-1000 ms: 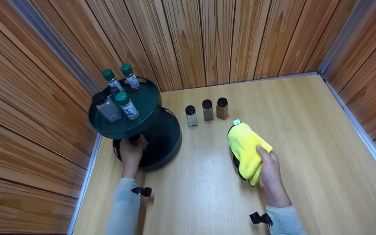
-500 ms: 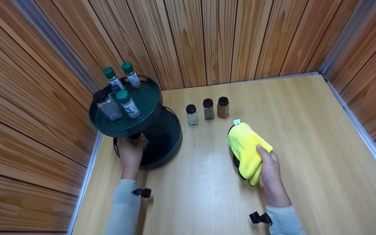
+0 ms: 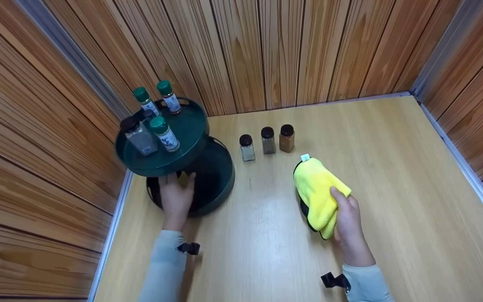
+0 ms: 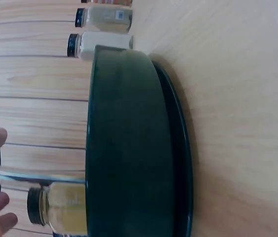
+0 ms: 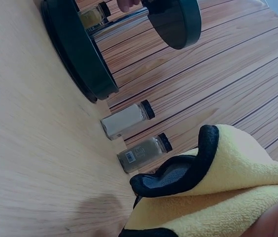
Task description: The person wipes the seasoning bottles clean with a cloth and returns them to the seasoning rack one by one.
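Note:
My left hand (image 3: 177, 197) reaches under the top tier of a dark green two-tier turntable (image 3: 227, 184). Its fingers are spread beside a glass spice jar (image 4: 70, 208) with yellowish contents and a black cap. The jar stands on the lower tier; in the left wrist view a gap shows between cap and fingers. Much of the jar is hidden from the head view by the hand and upper tray. On the right, my right hand (image 3: 347, 218) grips a yellow cloth (image 3: 317, 188) with dark edging, thumb on top, over the table.
Three black-capped spice jars (image 3: 268, 140) stand in a row behind the cloth. The upper tray holds several bottles, among them a green-capped one (image 3: 166, 136) and a larger dark-capped jar (image 3: 141, 139). Wood-panelled walls (image 3: 279, 54) enclose the table (image 3: 245, 251).
My left hand has shifted slightly right, and its fingers have opened away from the jar on the lower tier. The right hand and cloth have stayed in place.

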Demonstrator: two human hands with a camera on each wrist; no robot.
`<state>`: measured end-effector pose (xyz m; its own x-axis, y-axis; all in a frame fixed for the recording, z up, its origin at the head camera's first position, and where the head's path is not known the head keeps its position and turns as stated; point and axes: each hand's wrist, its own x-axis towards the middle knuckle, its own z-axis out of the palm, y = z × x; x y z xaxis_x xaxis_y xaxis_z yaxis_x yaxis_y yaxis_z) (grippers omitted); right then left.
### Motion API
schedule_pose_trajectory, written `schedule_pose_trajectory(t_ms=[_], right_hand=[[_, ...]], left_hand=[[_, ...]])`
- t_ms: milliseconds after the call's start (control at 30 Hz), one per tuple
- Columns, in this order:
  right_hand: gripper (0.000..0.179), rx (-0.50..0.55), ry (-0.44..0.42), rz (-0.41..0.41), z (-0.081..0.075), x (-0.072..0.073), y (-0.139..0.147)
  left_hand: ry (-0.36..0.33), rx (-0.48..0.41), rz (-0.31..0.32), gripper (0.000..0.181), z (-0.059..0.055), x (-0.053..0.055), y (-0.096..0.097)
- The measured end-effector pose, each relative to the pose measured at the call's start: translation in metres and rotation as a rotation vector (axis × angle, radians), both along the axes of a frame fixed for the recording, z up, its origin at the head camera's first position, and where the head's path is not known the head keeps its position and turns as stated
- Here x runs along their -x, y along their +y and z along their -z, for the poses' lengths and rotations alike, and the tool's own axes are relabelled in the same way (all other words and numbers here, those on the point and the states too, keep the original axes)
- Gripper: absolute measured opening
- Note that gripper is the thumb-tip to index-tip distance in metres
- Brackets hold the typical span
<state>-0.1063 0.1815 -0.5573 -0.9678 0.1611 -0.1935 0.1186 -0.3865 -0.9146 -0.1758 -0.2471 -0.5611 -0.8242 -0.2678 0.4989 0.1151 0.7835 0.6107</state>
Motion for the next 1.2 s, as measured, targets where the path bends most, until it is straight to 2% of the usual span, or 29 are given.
schedule_pose_trajectory(t_ms=[167, 300, 400, 467, 667, 733, 900, 1067, 1200], right_hand=[[0.038, -0.005, -0.014, 0.006, 0.001, -0.001, -0.003], [0.037, -0.007, -0.021, 0.016, 0.001, -0.001, -0.004], [0.038, 0.000, -0.023, 0.024, 0.001, -0.001, -0.004], [0.039, 0.004, -0.026, 0.023, 0.001, -0.001, -0.003], [0.040, 0.007, -0.040, 0.012, 0.002, 0.001, -0.005], [0.040, 0.006, -0.040, 0.011, 0.002, 0.001, -0.006], [0.039, 0.018, -0.026, 0.006, 0.004, 0.000, -0.006], [0.038, 0.013, -0.040, 0.015, 0.005, -0.001, -0.004], [0.040, 0.001, -0.047, 0.015, 0.004, 0.001, -0.003]], left_hand=[[-0.031, 0.010, 0.036, 0.063, -0.003, 0.002, 0.015], [-0.077, -0.084, 0.083, 0.057, -0.007, 0.005, 0.031], [-0.153, -0.161, 0.114, 0.059, -0.011, 0.010, 0.045], [-0.209, -0.181, 0.123, 0.062, -0.013, 0.014, 0.055], [-0.456, -0.228, 0.209, 0.066, -0.023, 0.032, 0.076], [-0.512, -0.238, 0.240, 0.066, -0.025, 0.039, 0.082], [-0.518, -0.194, 0.261, 0.068, -0.028, 0.055, 0.096], [-0.514, -0.124, 0.275, 0.069, -0.034, 0.066, 0.112], [-0.495, -0.104, 0.275, 0.069, -0.037, 0.076, 0.123]])
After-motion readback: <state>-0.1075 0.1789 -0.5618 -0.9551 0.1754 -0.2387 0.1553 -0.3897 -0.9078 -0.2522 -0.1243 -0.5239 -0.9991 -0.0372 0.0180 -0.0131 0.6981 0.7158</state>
